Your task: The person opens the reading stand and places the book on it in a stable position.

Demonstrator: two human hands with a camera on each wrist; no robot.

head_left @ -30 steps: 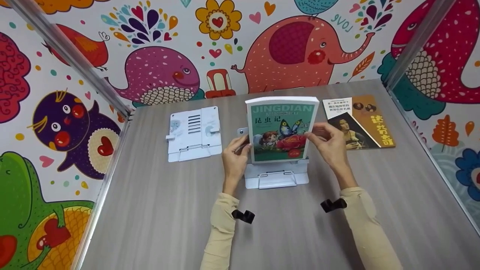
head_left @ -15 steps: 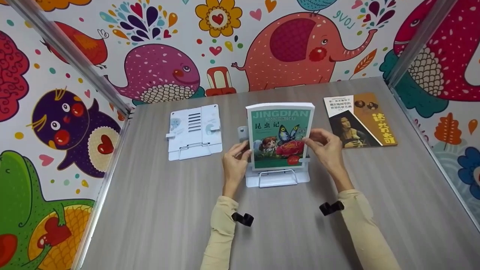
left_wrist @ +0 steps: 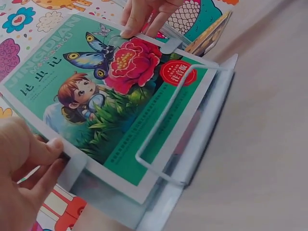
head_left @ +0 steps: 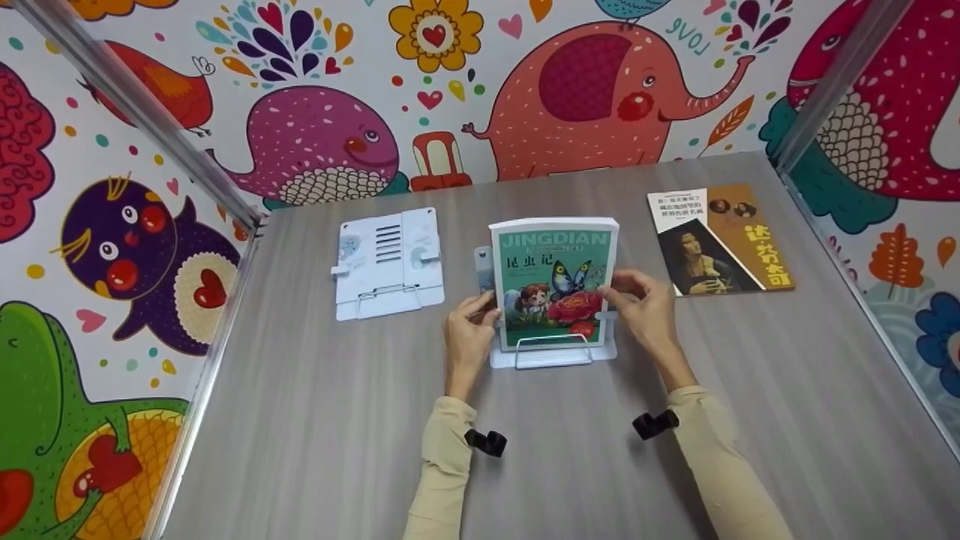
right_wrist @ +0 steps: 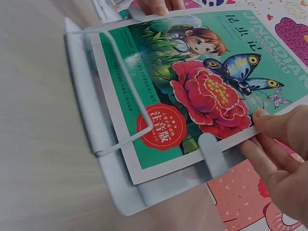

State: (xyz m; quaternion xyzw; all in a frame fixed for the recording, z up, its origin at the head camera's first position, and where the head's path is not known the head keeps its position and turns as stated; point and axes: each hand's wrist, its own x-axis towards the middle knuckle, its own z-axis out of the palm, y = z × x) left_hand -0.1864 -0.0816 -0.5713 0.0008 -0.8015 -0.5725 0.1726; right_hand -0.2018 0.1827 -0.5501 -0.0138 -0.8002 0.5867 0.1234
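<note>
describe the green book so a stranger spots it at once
On the grey wood-grain table, look between the left hand and right hand at a white rectangular book stand. Leaning back in it is the thick green paperback, whose butterfly-and-red-flower cover sets it apart from the brown, black and white book lying flat to the right.

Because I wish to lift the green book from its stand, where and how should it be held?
Probably pinch the green book by its top edge, from above: that edge stands free, while the wire bar crosses its lower front.
</note>
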